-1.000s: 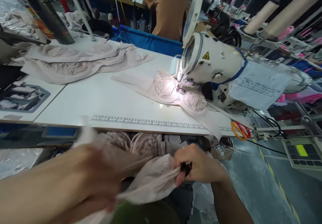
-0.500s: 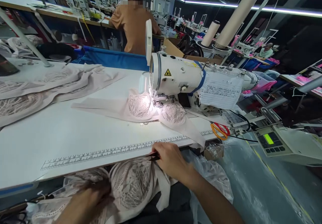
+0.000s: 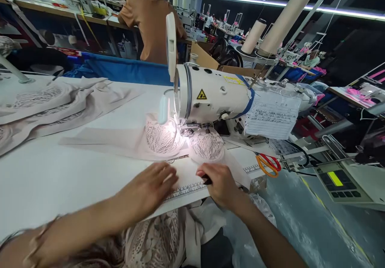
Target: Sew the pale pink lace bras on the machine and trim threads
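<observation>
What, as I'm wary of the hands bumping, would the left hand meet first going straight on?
The left hand would likely meet the near edge of the lace garment at the sewing machine; the right hand is close beside that line. Depth is unclear, so it could brush that hand first.

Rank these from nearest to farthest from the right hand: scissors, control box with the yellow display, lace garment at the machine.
1. Lace garment, just beyond the right hand
2. Scissors, to its right
3. Control box, farther right
</observation>
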`<state>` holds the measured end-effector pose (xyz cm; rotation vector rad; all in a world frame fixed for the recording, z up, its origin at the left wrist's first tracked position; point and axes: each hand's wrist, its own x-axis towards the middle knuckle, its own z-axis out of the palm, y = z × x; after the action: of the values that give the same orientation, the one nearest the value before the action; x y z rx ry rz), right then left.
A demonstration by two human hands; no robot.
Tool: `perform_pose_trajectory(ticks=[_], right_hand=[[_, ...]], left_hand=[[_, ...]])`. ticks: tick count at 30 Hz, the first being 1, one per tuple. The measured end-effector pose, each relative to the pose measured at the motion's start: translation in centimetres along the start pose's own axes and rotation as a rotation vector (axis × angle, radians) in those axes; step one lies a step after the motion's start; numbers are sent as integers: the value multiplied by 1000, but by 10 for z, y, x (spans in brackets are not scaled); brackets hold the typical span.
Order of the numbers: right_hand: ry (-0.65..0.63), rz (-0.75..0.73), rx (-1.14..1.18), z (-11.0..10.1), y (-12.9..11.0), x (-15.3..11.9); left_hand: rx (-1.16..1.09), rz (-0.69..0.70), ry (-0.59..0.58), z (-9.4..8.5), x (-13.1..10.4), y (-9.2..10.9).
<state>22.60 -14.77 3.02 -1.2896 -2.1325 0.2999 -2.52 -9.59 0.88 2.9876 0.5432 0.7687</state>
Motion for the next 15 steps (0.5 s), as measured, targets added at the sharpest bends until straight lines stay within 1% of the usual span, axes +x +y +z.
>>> perform_pose_trajectory(ticks=[1, 3, 5, 6, 9, 11, 13, 15], right_hand=[[0, 14, -55, -6, 6, 7], [4, 76, -185, -16, 21, 23], [21, 147, -315, -23, 38, 42], [24, 176, -376, -23, 47, 52], [-39, 252, -510, -18, 71, 82], [-101, 272, -511, -10, 83, 96], [-112, 239, -492, -4, 91, 104], [-106, 154, -504, -2, 97, 106]], left_hand=[[12, -5, -26, 2, 19, -16], [-3, 14, -159, 11, 45, -42], [-41, 29, -251, 20, 54, -58], [-57, 24, -273, 23, 55, -62], [-59, -40, -275, 27, 51, -64], [-36, -66, -260, 26, 49, -61], [-7, -68, -244, 24, 49, -58], [19, -67, -231, 22, 51, -56]])
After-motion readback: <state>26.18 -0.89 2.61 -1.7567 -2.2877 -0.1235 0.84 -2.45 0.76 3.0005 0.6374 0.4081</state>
